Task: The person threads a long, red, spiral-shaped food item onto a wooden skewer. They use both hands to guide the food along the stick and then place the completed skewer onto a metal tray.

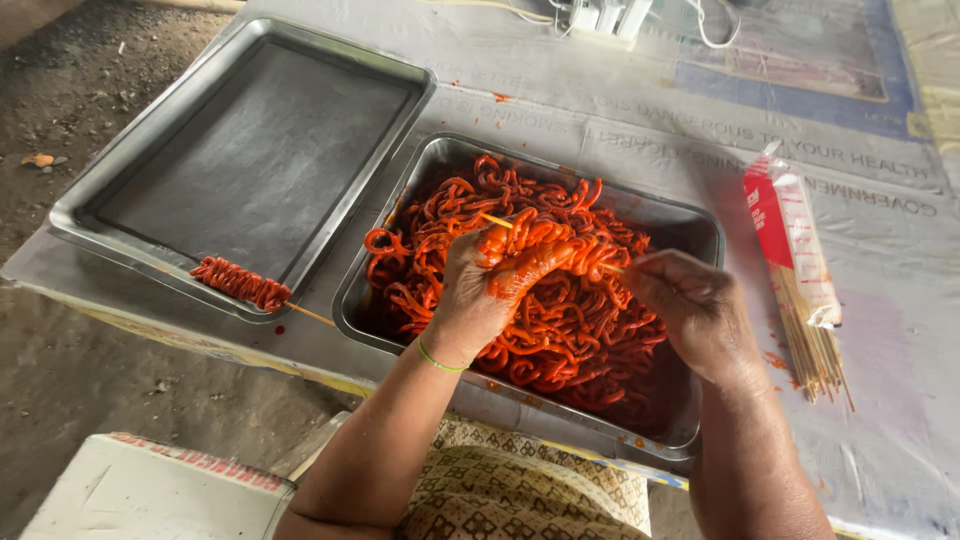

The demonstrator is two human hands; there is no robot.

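Patterned cloth (520, 490) (near) abuts tray rim (520, 395).

We see our left hand (478, 290) threading red marinated strips (545, 255) onto a skewer (497, 221) held by our right hand (690, 305) — over the full steel tray (700, 222); one finished skewer (240, 283) rests on the near rim of the flat tray (120, 165).

On the covered bench (620, 130) two trays sit side by side. The shallow steel tray (110, 190) lies to the left, with a loaded wooden skewer (245, 286) across its near rim. The deeper steel tray (705, 225) to its right holds red-marinated curled strips (560, 330). Right of that lies an open plastic packet of bamboo skewers (800, 270). A white power strip (605, 15) lies at the far edge.
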